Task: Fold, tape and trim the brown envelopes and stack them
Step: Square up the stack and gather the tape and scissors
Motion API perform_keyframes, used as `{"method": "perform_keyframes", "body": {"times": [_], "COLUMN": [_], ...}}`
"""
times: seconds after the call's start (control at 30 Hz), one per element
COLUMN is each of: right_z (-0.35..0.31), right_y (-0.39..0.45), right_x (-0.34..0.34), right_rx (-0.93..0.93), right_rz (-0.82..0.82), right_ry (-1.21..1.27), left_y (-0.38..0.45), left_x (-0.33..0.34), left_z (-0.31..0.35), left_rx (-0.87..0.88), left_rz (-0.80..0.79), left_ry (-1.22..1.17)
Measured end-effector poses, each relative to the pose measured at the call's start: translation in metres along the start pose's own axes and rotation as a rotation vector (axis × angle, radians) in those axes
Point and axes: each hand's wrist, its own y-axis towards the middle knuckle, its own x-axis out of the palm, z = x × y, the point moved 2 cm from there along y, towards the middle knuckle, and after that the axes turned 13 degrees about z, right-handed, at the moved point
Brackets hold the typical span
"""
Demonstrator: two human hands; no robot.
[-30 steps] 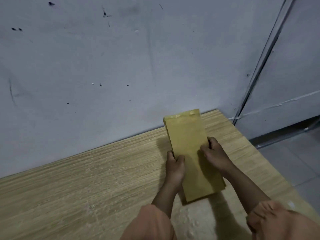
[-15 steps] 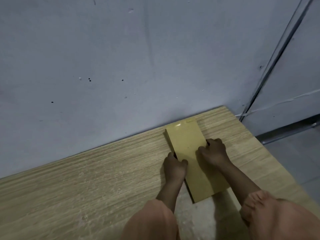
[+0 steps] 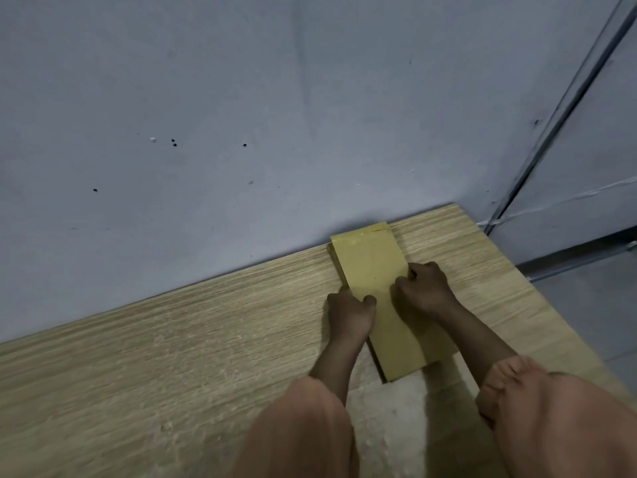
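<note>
Stack: I am seeing the stack of brown envelopes [image 3: 375, 270] lying on the wooden bench [image 3: 206, 339] right of centre in the frame, its far end touching the grey wall [image 3: 241, 98].
Left hand: the left hand [image 3: 350, 313] is gripping the stack's left edge, fingers curled, thumb lying on top.
Right hand: the right hand [image 3: 424, 288] is gripping the right edge the same way.
Progress: I am judging the stacking as nearly done; the top envelope is showing a glossy taped band at its far end. No tape or cutter is showing, so I cannot tell what folding or trimming is remaining.
Change: a second ago the stack was tilting up off the bench; now it is lying flat, pushed up against the wall.
</note>
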Motion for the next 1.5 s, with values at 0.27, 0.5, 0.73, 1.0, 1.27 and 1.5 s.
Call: {"method": "perform_keyframes", "body": {"times": [0.27, 0.5, 0.73, 1.0, 1.27, 1.5], "right_z": [-0.007, 0.001, 0.017, 0.013, -0.006, -0.03], "right_y": [-0.072, -0.193, -0.295, -0.321, -0.331, -0.326], "right_x": [-0.011, 0.01, 0.038, 0.055, 0.074, 0.095], "right_rx": [-0.148, -0.388, -0.385, -0.317, -0.326, -0.31], "right_rz": [0.276, 0.091, -0.15, -0.149, -0.081, -0.128], "right_ry": [-0.082, 0.033, -0.392, -0.485, -0.338, -0.28], "left_y": [-0.045, -0.119, -0.186, -0.209, -0.22, -0.202], "left_x": [-0.06, -0.127, -0.188, -0.234, -0.278, -0.295], "left_z": [-0.025, -0.085, -0.163, -0.228, -0.271, -0.286], "left_rx": [0.044, 0.102, 0.127, 0.074, -0.234, -0.242], "left_rz": [0.105, 0.221, 0.411, 0.645, 0.832, 0.627], "left_ry": [-0.002, -0.035, 0.071, 0.136, 0.37, 0.392]}}
